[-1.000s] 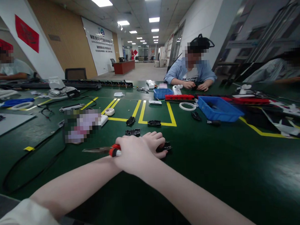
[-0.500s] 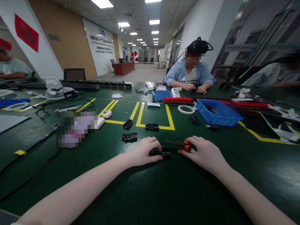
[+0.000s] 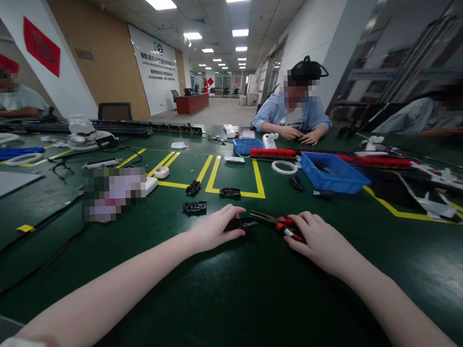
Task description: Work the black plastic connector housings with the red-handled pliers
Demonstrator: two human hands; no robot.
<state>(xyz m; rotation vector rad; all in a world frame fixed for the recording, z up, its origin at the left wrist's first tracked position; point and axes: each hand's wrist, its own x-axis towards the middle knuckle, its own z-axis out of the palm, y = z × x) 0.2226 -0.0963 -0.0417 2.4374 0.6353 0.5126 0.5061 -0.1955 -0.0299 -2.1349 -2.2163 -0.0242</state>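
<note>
My left hand [image 3: 214, 228] is closed around a black plastic part [image 3: 248, 223] low over the green table, and its right end sticks out past my fingertips. In my right hand [image 3: 321, 241] are needle-nose pliers [image 3: 284, 226] with red and black handles. Their jaws are parted and point left, close to the free end of the part; whether they touch it I cannot tell. Beyond my left hand lie similar black parts, one nearest [image 3: 194, 207], another on the yellow tape line [image 3: 230, 192] and a third to its left [image 3: 193, 188].
A blue bin [image 3: 337, 185] stands at the right, with a black piece [image 3: 297, 183] and a white tape ring [image 3: 284, 167] beside it. To the left are a pixelated phone-like object [image 3: 115, 194] and a black cable [image 3: 38, 230]. A co-worker [image 3: 294, 114] sits across the table.
The pliers have turned so their jaws reach the right end of the black part, and more of the handles shows. My left hand has tilted the part slightly. The view has shifted a little.
</note>
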